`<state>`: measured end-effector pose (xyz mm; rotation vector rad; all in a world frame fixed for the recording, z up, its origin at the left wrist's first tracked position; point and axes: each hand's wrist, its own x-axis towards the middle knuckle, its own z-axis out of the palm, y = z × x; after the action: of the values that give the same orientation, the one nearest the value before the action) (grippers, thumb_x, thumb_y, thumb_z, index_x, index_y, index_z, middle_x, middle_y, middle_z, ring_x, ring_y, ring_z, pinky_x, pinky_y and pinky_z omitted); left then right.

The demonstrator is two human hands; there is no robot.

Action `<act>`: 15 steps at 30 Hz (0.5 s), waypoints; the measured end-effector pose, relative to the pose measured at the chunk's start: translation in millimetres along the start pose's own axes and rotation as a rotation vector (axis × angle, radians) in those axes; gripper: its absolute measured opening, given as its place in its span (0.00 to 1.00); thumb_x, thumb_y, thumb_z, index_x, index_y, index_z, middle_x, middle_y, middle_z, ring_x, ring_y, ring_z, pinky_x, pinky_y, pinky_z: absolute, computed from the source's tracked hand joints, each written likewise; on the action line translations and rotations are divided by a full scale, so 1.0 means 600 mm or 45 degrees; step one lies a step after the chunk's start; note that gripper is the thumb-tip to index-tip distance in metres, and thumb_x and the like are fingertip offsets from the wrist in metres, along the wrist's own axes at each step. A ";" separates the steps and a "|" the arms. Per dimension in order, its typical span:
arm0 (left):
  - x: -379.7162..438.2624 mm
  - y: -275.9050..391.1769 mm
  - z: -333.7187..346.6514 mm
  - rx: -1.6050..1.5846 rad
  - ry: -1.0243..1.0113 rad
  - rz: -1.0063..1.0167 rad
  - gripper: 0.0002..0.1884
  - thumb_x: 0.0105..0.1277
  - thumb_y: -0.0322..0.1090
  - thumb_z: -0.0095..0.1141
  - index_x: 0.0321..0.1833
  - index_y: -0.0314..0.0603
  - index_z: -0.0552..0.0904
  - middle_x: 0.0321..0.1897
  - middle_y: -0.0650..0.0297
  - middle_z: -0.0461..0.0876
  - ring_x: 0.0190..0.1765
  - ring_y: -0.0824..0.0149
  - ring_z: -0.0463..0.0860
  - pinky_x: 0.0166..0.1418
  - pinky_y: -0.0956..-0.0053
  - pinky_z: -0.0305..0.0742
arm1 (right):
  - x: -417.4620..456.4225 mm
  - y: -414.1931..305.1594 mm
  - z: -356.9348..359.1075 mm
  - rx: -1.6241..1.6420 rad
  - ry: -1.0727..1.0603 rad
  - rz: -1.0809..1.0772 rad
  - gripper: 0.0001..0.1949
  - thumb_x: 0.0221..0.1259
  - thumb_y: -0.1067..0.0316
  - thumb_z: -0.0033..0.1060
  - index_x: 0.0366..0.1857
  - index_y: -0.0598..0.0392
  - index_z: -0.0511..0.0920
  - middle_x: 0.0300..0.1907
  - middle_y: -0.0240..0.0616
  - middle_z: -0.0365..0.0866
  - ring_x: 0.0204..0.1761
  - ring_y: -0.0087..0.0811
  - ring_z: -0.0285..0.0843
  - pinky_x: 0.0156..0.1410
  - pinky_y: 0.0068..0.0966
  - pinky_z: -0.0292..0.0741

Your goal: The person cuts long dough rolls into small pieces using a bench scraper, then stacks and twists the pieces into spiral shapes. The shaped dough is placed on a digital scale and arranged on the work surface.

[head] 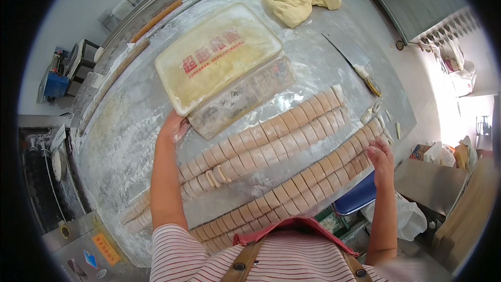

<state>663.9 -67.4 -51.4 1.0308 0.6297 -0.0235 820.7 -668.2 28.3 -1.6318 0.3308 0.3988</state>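
My left hand grips the near left corner of a translucent plastic box, whose cloudy lid bears red writing. Long rows of cut dough pieces run slantwise over the floured metal table, and two pieces there are turned cut side up. Closer to my body lie more cut rows. At their right end my right hand hovers by or touches the last pieces, its fingers bent; contact is unclear. Dough scraps lie just past that hand.
Large dough lumps sit at the far edge. A long knife lies at the right. Wooden rolling pins line the left rim. A blue stool seat stands below the table's near right edge, and a metal rack beyond it.
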 end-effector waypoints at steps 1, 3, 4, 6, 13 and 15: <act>0.004 -0.012 0.005 -0.026 -0.005 0.031 0.27 0.64 0.38 0.63 0.65 0.42 0.71 0.56 0.63 0.79 0.56 0.67 0.78 0.59 0.68 0.73 | -0.003 0.005 -0.004 0.003 -0.015 0.009 0.27 0.60 0.65 0.55 0.63 0.64 0.67 0.57 0.43 0.74 0.55 0.30 0.77 0.60 0.23 0.71; 0.009 -0.029 0.013 -0.059 -0.008 0.038 0.29 0.63 0.36 0.64 0.66 0.42 0.70 0.59 0.61 0.77 0.58 0.65 0.78 0.61 0.67 0.73 | -0.010 0.007 -0.004 -0.013 -0.038 0.017 0.27 0.60 0.66 0.55 0.64 0.64 0.67 0.57 0.43 0.75 0.55 0.31 0.77 0.60 0.23 0.71; 0.015 -0.033 0.018 -0.064 -0.013 0.009 0.30 0.63 0.35 0.64 0.67 0.42 0.69 0.59 0.61 0.77 0.59 0.65 0.77 0.61 0.66 0.73 | -0.020 0.005 -0.002 -0.030 -0.039 0.017 0.27 0.61 0.66 0.54 0.64 0.64 0.67 0.56 0.43 0.75 0.55 0.32 0.77 0.60 0.23 0.71; 0.038 -0.042 0.017 -0.149 -0.079 -0.037 0.38 0.61 0.29 0.64 0.72 0.50 0.58 0.63 0.60 0.73 0.61 0.60 0.77 0.61 0.57 0.73 | -0.033 0.005 -0.005 -0.034 -0.035 0.018 0.26 0.61 0.65 0.54 0.64 0.63 0.67 0.56 0.44 0.75 0.55 0.33 0.77 0.60 0.24 0.71; 0.041 -0.038 0.103 -0.067 -0.184 -0.010 0.44 0.57 0.29 0.68 0.73 0.49 0.55 0.64 0.60 0.71 0.63 0.60 0.74 0.62 0.54 0.72 | -0.073 -0.005 -0.035 -0.018 -0.015 0.012 0.25 0.64 0.65 0.53 0.64 0.63 0.67 0.57 0.44 0.74 0.55 0.33 0.77 0.61 0.26 0.71; 0.031 -0.043 0.120 0.010 -0.075 0.070 0.46 0.56 0.29 0.68 0.75 0.46 0.52 0.65 0.59 0.70 0.62 0.58 0.74 0.62 0.55 0.72 | -0.085 -0.011 -0.031 -0.061 -0.045 -0.020 0.25 0.65 0.65 0.52 0.64 0.63 0.66 0.58 0.44 0.74 0.56 0.34 0.77 0.62 0.26 0.71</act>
<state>705.8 -133.7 -55.7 1.0514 0.5481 -0.0081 778.9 -687.2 58.2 -1.6715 0.2839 0.4260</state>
